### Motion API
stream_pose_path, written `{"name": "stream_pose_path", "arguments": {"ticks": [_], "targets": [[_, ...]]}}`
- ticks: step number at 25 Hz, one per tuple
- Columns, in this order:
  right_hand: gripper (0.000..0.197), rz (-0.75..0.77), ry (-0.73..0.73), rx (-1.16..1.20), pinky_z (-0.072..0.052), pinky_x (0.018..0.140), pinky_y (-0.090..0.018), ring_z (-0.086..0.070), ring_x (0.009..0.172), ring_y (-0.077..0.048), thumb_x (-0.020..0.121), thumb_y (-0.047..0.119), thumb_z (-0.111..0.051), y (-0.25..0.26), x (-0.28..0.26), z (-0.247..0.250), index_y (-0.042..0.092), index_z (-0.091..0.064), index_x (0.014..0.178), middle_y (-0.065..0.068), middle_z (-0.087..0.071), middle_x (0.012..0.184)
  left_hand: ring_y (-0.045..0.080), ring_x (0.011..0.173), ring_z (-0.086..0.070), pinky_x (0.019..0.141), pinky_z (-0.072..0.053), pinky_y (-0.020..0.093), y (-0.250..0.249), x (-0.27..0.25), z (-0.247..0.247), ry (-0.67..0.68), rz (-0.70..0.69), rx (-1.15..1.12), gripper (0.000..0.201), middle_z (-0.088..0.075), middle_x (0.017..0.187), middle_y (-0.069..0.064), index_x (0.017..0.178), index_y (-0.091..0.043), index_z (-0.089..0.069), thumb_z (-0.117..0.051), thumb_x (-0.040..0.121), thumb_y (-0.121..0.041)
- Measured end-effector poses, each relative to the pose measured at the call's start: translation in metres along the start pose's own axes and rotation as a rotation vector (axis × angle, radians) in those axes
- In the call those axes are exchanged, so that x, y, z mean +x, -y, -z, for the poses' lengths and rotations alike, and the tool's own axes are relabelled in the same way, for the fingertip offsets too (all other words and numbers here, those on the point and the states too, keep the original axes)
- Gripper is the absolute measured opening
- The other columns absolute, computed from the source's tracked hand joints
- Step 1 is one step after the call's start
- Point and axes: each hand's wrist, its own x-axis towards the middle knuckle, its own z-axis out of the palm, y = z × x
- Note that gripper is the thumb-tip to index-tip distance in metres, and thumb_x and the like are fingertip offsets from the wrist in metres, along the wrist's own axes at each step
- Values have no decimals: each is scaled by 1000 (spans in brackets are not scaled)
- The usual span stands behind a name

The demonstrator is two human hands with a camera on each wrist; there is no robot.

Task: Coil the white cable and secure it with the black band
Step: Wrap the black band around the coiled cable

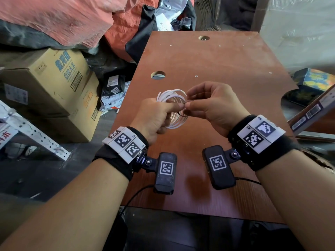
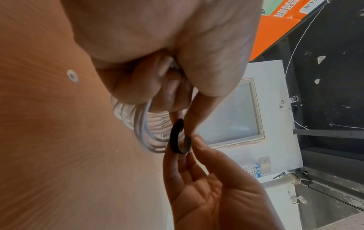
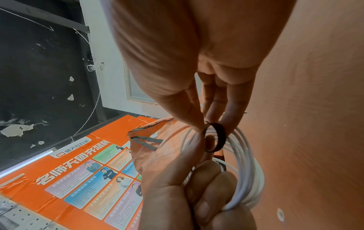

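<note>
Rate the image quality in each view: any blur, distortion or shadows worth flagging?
Head view: sharp at the centre, edges bowed by the wide lens, soft shadows on the table. Left wrist view: black band fairly crisp, white cable softly blurred, the left hand fills the top. Right wrist view: strong stretching, the right hand looms large.

both hands (image 2: 206,194) pinch black band (image 2: 176,137) beside white cable (image 2: 145,129).

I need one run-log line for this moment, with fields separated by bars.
stage: banding | left hand: grips coiled white cable | right hand: pinches black band beside coil | band: not yet around coil | above table
</note>
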Motion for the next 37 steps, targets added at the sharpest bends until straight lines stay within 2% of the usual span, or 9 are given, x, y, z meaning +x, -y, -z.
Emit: {"name": "stream_pose_path", "arguments": {"ticks": [5, 10, 14, 19, 24, 28, 30, 34, 37], "targets": [[18, -30, -19, -63, -61, 68, -37, -67, 69, -23, 75, -14, -71, -1, -1, 1, 1, -64, 80, -16, -64, 78, 6, 37, -25, 37, -15, 16, -3, -1, 3, -4, -3, -16, 31, -32, 47, -9, 65, -21, -51, -76, 81, -13], [13, 36, -13, -251, -59, 61, -36, -61, 60, -14, 77, -2, -76, -4, -3, -3, 7, -67, 80, -9, -61, 70, 7, 39, -20, 37, -13, 16, -4, -1, 5, 10, 8, -39, 34, -28, 48, -8, 62, -23, -48, -74, 83, -12], [11, 72, -27, -310, -59, 57, -37, -57, 58, -15, 79, 5, -78, -3, -4, -4, 5, -68, 83, -7, -56, 64, 8, 40, -16, 37, -12, 16, -5, -1, 5, 59, 16, -42, 33, -25, 49, -7, 61, -21, -50, -71, 84, -11], [6, 35, -18, -324, -59, 58, -34, -60, 56, -12, 82, 1, -69, -1, -5, -5, 5, -65, 79, -6, -62, 66, 8, 40, -15, 37, -13, 16, -3, -1, 5, 102, 19, -14, 26, -25, 47, -8, 67, -19, -53, -72, 84, -14], [7, 47, -33, -294, -58, 57, -33, -70, 62, -17, 82, 0, -65, 1, -8, -6, 6, -63, 79, -11, -71, 72, 8, 40, -16, 38, -12, 16, -2, 0, 6, 104, 0, 3, 32, -26, 49, -7, 63, -20, -50, -74, 83, -13], [17, -18, -57, -44, -54, 53, -33, -71, 64, -26, 82, -2, -64, 3, -6, -3, 11, -55, 76, -13, -72, 72, 8, 42, -14, 38, -10, 17, -3, -1, 6, 96, -11, -17, 37, -22, 52, -7, 60, -23, -46, -72, 84, -11], [18, -16, -24, 23, -54, 55, -33, -69, 64, -24, 82, -2, -70, 2, -7, -2, 9, -57, 80, -10, -72, 72, 8, 42, -15, 38, -11, 16, -3, -1, 7, 83, -3, -34, 40, -23, 50, -8, 59, -24, -44, -69, 86, -11], [22, -10, 26, 80, -55, 58, -29, -69, 71, -22, 78, 1, -77, 1, -7, -1, 1, -67, 98, -14, -73, 84, 7, 41, -16, 37, -12, 15, -4, 0, 8, 78, -5, -34, 35, -25, 49, -8, 62, -23, -47, -68, 88, -13], [26, -5, 39, 103, -54, 59, -27, -69, 72, -20, 73, 1, -79, 1, -7, -1, 3, -70, 97, -12, -74, 85, 8, 41, -16, 37, -12, 15, -4, 0, 9, 83, -8, -29, 32, -25, 49, -8, 63, -22, -50, -68, 89, -14]]}}
